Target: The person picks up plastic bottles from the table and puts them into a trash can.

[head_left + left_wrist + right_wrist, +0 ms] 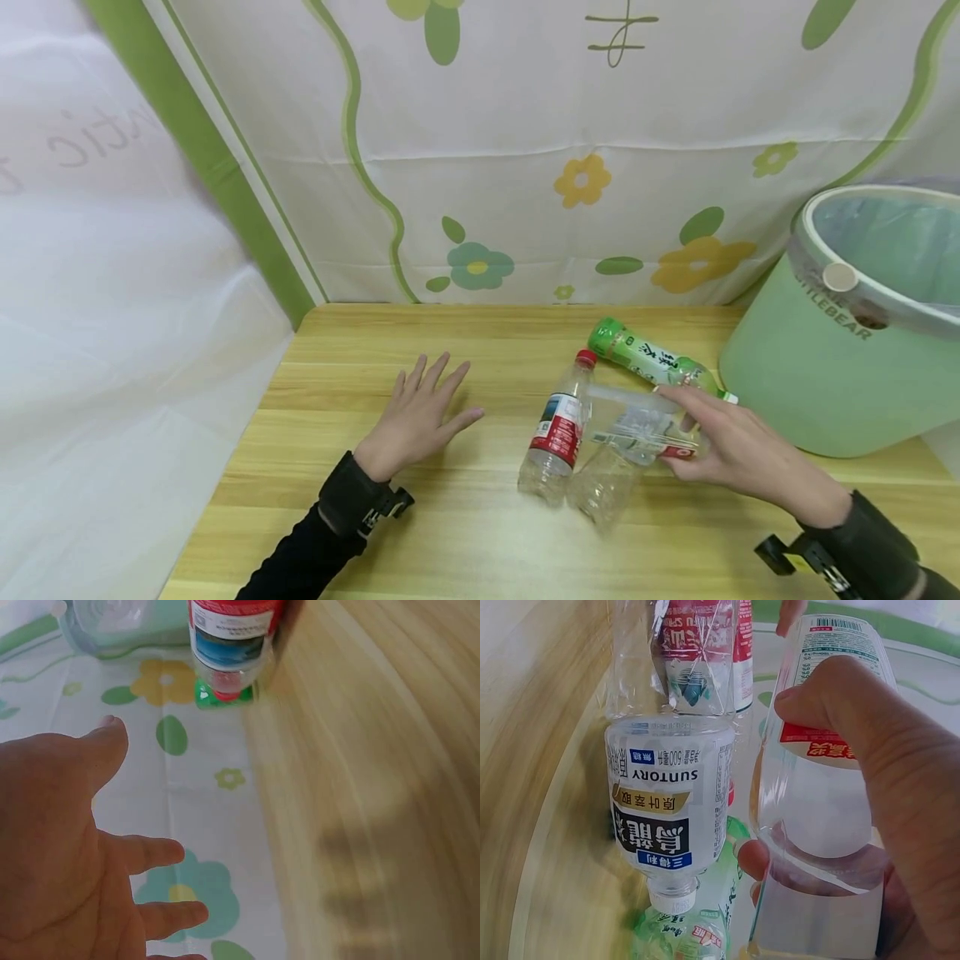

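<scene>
My right hand [738, 454] grips a clear plastic bottle [814, 795] with a white and red label, thumb on one side and fingers on the other. Below it in the head view lies a clear oolong tea bottle [603, 487]; the right wrist view shows its white-capped neck. Beside that rests a red-capped water bottle [558, 429] with a red label. Behind them a green-labelled tea bottle [652, 358] lies on its side, its right end partly hidden by my right hand. To the left, my left hand [412, 417] has its fingers spread and holds nothing.
A pale green bin [832, 367] with a white rim and a clear liner stands at the right. Wood-grain table [315, 450] lies under the bottles. A flower-patterned cloth [525, 200] hangs along the back edge, and white fabric [97, 333] hangs at the left.
</scene>
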Demonstrator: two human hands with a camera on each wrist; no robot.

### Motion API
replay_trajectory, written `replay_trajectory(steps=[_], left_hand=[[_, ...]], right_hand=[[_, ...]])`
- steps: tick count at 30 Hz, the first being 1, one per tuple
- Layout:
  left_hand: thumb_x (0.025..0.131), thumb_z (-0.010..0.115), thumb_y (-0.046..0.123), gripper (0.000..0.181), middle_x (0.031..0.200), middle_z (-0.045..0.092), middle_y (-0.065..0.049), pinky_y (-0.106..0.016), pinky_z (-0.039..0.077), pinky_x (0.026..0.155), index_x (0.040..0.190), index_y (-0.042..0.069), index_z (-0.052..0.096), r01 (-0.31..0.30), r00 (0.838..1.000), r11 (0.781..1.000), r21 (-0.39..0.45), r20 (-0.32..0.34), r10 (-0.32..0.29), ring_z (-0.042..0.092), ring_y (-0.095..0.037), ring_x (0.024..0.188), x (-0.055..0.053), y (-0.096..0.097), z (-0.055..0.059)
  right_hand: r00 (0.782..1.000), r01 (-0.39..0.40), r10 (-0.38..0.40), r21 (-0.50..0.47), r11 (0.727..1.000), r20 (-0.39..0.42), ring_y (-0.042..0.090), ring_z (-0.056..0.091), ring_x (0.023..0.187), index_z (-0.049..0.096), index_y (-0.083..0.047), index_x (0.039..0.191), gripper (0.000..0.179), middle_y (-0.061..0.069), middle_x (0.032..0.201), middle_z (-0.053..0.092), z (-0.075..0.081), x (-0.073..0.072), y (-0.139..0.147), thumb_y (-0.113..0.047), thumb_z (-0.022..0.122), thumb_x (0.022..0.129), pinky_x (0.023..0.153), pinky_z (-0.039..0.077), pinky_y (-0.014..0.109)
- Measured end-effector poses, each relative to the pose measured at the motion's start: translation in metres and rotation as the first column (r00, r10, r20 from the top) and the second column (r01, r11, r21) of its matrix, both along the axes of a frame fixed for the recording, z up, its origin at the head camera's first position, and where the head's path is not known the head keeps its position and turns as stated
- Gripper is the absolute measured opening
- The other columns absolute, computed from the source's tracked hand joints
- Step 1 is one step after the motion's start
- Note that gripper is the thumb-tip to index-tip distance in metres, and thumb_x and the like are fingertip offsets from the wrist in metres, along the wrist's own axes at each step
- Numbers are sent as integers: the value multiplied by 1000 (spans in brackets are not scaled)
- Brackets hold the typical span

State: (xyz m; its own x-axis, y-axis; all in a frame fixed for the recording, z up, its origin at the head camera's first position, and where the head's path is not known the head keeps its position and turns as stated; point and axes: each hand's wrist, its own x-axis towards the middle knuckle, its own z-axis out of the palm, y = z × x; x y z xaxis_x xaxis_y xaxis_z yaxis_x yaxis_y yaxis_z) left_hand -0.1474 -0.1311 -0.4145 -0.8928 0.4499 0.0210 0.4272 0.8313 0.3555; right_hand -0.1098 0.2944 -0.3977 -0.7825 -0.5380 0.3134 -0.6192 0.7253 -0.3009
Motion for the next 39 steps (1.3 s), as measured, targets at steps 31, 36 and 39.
replay_trajectory(steps=[31,36,39], left_hand=[[99,43,70,77,165,20,-17,-70,5,114,161,25,33,-113,993,993,-24,-18,113,9,-49,149,-12,-12,-23],[99,42,70,78,166,20,-18,-70,5,114,161,25,33,-121,992,992,-27,-20,121,9,-49,149,-12,-12,-24],[99,42,71,78,166,20,-18,-70,4,114,162,25,33,-126,992,992,-28,-21,126,10,-49,149,-12,-12,-24]], right_hand=[[996,-10,11,6,1000,-86,6,59,77,57,-5,135,86,-1,100,64,11,1,16,-16,95,60,51,45,23],[994,5,-4,14,1000,-105,7,61,76,57,-6,135,85,0,99,65,20,0,21,-14,95,59,51,47,24],[990,-2,3,10,1000,-139,8,61,74,58,-4,133,85,1,99,65,27,-1,26,-14,95,57,50,47,26]])
